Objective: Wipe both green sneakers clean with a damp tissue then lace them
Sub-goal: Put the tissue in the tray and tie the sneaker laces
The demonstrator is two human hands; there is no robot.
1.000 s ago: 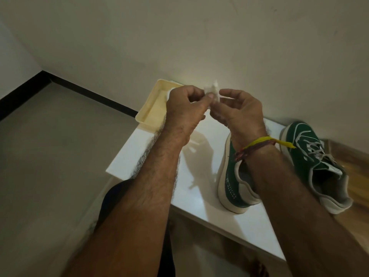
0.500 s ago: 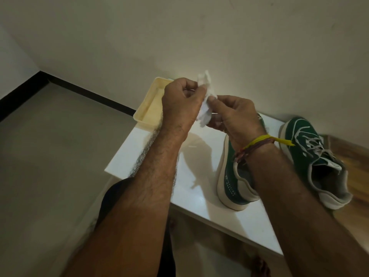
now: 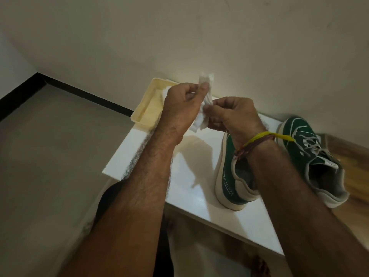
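A: What sort of place is this?

B: It looks like a room in a home. A plain cream wall (image 3: 199, 37) rises just beyond the hands, meeting a grey floor (image 3: 50, 156) along a black skirting strip (image 3: 83, 92) to their left.

A: Any furniture?

B: A low white table (image 3: 191, 176) sits below the hands, against the wall. A pair of green sneakers (image 3: 311, 156) stands on it to the right of the hands, and a cream tray (image 3: 145, 110) rests at its far-left corner. Wood-patterned flooring (image 3: 355, 166) shows further right.
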